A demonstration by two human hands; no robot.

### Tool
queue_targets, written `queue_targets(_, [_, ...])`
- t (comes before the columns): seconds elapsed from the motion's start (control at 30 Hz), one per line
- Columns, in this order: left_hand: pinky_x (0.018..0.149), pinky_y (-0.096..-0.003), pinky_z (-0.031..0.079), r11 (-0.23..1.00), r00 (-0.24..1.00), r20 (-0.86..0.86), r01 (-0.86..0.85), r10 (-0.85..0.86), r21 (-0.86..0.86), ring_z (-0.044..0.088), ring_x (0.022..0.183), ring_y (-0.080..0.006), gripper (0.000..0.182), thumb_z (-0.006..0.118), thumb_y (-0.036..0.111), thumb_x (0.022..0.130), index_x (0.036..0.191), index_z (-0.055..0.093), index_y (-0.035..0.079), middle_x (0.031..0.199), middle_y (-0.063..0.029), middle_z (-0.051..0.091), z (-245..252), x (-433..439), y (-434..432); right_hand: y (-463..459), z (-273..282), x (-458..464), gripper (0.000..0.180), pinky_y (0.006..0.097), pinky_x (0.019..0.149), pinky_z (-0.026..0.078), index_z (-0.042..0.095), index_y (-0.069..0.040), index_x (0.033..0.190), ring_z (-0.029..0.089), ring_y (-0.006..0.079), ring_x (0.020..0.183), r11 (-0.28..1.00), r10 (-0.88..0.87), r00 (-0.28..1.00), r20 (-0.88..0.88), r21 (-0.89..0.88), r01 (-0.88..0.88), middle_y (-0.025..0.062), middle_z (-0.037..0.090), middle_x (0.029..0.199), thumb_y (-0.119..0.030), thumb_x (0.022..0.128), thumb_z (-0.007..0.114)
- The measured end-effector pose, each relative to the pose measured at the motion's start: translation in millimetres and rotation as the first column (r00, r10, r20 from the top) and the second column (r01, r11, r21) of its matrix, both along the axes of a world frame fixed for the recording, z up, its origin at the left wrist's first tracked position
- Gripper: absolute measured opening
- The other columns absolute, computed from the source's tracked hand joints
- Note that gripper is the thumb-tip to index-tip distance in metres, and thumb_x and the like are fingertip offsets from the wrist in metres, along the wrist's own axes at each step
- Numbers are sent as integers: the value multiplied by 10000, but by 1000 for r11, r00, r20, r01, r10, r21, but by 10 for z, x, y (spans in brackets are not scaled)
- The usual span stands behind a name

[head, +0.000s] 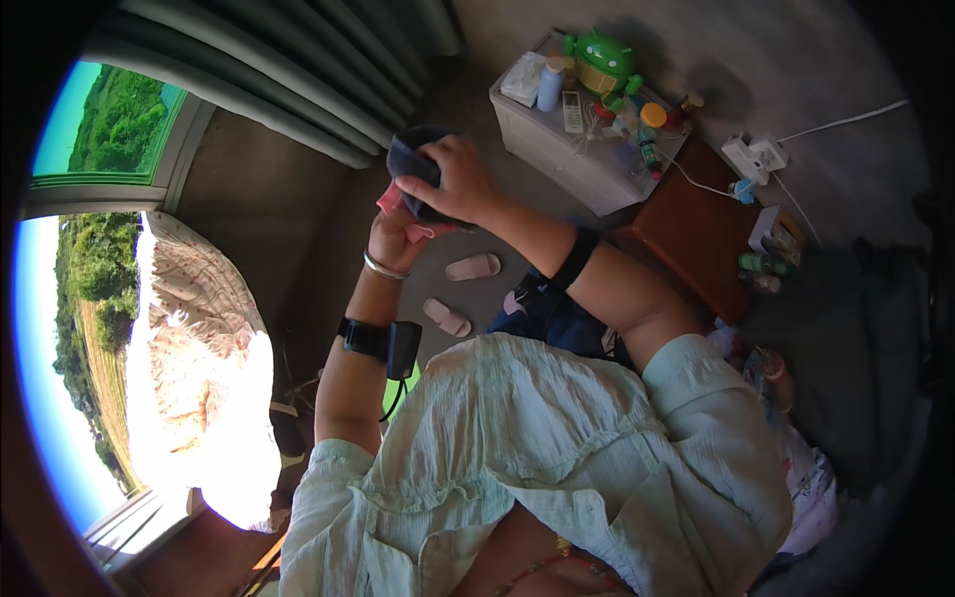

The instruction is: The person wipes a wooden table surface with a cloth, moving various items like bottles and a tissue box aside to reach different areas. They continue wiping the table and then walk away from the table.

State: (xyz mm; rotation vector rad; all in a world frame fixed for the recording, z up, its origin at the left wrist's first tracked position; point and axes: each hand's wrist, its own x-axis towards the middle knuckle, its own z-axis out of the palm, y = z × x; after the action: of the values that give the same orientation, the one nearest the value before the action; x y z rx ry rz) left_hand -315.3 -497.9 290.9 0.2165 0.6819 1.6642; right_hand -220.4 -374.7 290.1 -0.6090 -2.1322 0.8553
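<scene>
In front of me my right hand (459, 179) grips a dark blue fabric item (412, 153), its thumb and fingers pressed on the near side. Whether it is a cap or some other folded piece I cannot tell. A pink cloth (389, 197) lies against its underside and sticks out at both sides. From below, my left hand (395, 237) holds the pink cloth, with most of its fingers hidden behind the bundle. Both hands are close together and raised above the floor.
Pink slippers (473, 267) lie on the floor below. A white cabinet (545, 153) at upper right carries a blue bottle (550, 86), a remote control (572, 112) and a green robot-shaped figure (603, 63). Beside it is a brown cabinet (690, 224). Grey curtains (298, 74) hang by the window at left.
</scene>
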Motion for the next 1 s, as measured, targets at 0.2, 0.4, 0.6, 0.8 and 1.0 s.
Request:
queue_targets(0.2, [901, -390, 465, 997, 989, -146, -23, 13, -68, 569, 1046, -277, 572, 407, -140, 706, 1267, 399, -27, 1143, -158, 554, 14, 24, -51, 14, -65, -360, 314, 455, 737, 482, 649, -72, 900, 586, 333, 866, 977, -2, 972, 234, -205, 51, 137, 583, 939, -365, 801, 593])
queue_targets(0.4, [837, -348, 483, 993, 994, -94, -61, 51, -106, 597, 913, -243, 521, 418, -143, 702, 1213, 447, -45, 1073, -145, 579, -55, -35, -155, 233, -287, -566, 352, 449, 715, 496, 644, -65, 908, 608, 352, 813, 985, -140, 914, 381, -39, 167, 153, 599, 892, -398, 822, 565])
queue_targets(0.6, [972, -427, 413, 994, 989, -113, -96, 91, -42, 494, 1168, -306, 579, 436, -123, 703, 1274, 414, -26, 1240, -156, 514, 108, -138, -444, 940, -405, 29, 383, 434, 730, 487, 626, -29, 928, 615, 334, 850, 925, -210, 861, 463, -191, 328, 177, 626, 900, -394, 833, 556])
queue_targets(0.8, [1024, -438, 353, 994, 987, 121, -103, 107, -37, 462, 1198, -308, 438, 461, 112, 907, 1312, 366, -25, 1290, -164, 478, -65, -141, -253, 98, -2, 153, 316, 388, 712, 477, 613, -78, 1062, 588, 295, 825, 992, 125, 981, -149, 47, -119, 112, 557, 912, -255, 802, 649])
queue_targets(1.0, [1075, -455, 273, 991, 990, 73, -115, 119, -65, 376, 1272, -307, 508, 379, 301, 965, 1357, 304, -13, 1377, -164, 388, -25, -93, -175, -15, -605, 423, 346, 392, 700, 509, 620, -167, 1085, 572, 291, 864, 926, 204, 952, 228, 270, -263, 85, 535, 991, -219, 746, 667])
